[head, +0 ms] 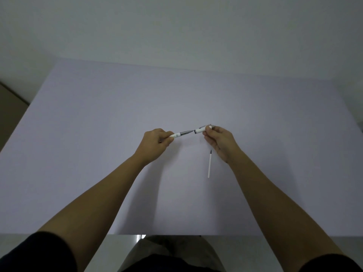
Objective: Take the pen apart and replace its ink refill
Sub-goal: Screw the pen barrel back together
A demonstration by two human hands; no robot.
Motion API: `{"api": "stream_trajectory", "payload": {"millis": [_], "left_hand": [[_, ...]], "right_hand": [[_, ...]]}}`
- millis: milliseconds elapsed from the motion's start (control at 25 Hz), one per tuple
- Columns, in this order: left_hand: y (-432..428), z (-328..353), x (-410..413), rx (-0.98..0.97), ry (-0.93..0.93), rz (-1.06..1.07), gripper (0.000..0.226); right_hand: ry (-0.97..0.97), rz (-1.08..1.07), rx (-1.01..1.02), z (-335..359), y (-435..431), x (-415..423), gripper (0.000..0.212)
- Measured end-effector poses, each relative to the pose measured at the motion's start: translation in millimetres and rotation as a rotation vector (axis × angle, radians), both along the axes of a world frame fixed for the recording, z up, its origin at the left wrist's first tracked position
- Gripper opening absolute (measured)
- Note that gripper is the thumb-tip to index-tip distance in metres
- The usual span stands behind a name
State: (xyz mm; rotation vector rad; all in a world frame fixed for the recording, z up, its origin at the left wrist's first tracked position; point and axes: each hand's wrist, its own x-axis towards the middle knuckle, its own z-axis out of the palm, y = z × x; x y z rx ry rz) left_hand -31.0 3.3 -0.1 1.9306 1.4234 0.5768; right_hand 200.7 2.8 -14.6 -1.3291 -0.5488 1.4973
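The left hand (pixel 155 143) is closed around the white lower half of the pen (pixel 177 135), thumb and fingers wrapped over its rear end, so that only the front part sticks out to the right. That exposed part runs from white plastic into a grey metallic section that narrows to a dark point, aimed at the other hand. The right hand (pixel 220 141) pinches the short white upper half of the pen (pixel 202 129) between thumb and fingertips; a silver clip lies along its top edge and its dark open mouth faces left. The two halves are held above the tabletop, tip and mouth just apart, nearly in line with each other.

Beneath the right wrist, a thin white ink refill with a dark tip (pixel 209 165) lies loose on the pale lilac tabletop (pixel 98 124), right of its centre, dark tip pointing toward the far edge. Both bare forearms reach in over the near edge, with dark short sleeves at the bottom corners of the view.
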Motion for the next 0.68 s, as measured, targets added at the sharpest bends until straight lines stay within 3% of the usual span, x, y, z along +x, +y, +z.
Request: {"api": "stream_trajectory", "payload": {"millis": [680], "left_hand": [[-12.3,1.6,16.7,0.087,-0.066,0.048,0.019]], "right_hand": [[-0.133,0.089,0.041,20.1,-3.5,-33.0,0.012]]}}
